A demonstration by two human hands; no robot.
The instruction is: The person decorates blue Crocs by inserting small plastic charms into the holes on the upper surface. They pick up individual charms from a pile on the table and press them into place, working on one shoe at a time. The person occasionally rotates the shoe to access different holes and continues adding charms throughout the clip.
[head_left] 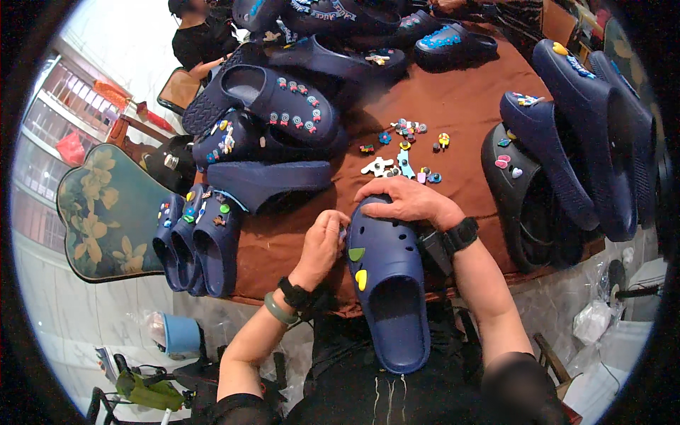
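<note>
A navy clog (397, 269) lies sole down at the table's near edge, its heel pointing toward me. Green and yellow charms (361, 280) sit on its left side, and several holes in the upper are bare. My right hand (414, 203) is wrapped over the toe, gripping it. Beside the toe's left edge, my left hand (322, 244) is closed in a pinch. Something small and pale shows at its fingertips, too hidden to name. Beyond the toe lies a scatter of loose shoe charms (405, 164) in several colours.
A brown cloth (283, 248) covers the table. Decorated clogs (283, 110) are piled at the left, with more clogs (202, 237) at the near left corner. Other dark clogs (588, 134) lean at the right. Across the far left sits another person (202, 39). A blue bucket (181, 334) stands on the floor.
</note>
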